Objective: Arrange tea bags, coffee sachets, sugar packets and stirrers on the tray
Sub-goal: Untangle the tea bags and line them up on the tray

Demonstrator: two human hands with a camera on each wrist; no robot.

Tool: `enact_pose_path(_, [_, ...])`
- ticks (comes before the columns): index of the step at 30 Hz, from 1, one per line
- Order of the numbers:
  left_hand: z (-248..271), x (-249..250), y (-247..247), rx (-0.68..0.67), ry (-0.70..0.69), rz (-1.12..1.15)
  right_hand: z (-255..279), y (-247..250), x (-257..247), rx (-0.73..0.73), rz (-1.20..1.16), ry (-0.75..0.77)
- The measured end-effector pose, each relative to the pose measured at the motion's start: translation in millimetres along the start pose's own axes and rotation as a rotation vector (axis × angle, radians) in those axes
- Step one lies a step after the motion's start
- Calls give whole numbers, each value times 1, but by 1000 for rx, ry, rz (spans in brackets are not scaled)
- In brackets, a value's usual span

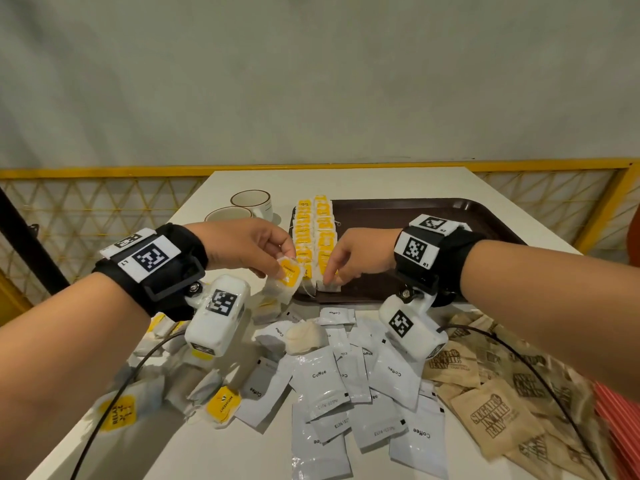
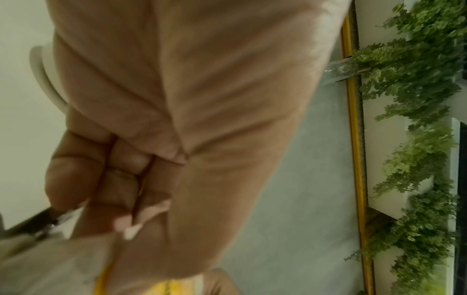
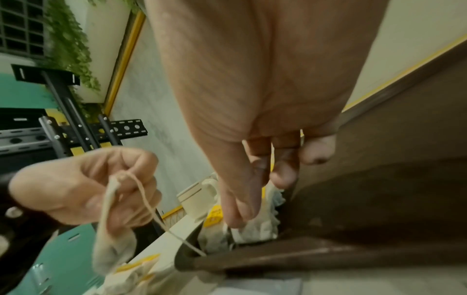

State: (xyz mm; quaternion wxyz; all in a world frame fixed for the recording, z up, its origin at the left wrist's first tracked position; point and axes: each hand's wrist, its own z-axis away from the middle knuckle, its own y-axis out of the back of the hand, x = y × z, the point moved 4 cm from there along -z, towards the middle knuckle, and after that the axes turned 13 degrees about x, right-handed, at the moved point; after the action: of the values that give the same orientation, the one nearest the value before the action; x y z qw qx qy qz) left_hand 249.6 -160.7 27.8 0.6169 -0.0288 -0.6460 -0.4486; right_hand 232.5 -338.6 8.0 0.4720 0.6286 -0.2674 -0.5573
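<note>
From the head view, my left hand (image 1: 242,247) pinches a tea bag (image 1: 289,271) just left of the tray (image 1: 450,216). My right hand (image 1: 360,258) has its fingers down on the near end of the tea bag rows (image 1: 315,237); that grip is relaxed, holding nothing. Coffee sachets (image 1: 322,379) and sugar packets (image 1: 495,414) lie on the table (image 1: 242,452) below both grips.

Left wrist: curled fingers (image 2: 113,179), blurred.

Right wrist: fingertips (image 3: 237,215) touch the bags inside the tray's corner.
</note>
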Motion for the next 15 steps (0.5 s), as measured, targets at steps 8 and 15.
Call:
enact_pose_path(8, [-25,21,-19,191,-41,22,4,11,14,162,-182,-114])
enact_pose_path(15, [-48,12,-43,179,0,-157,14,6,20,133,-390,-202])
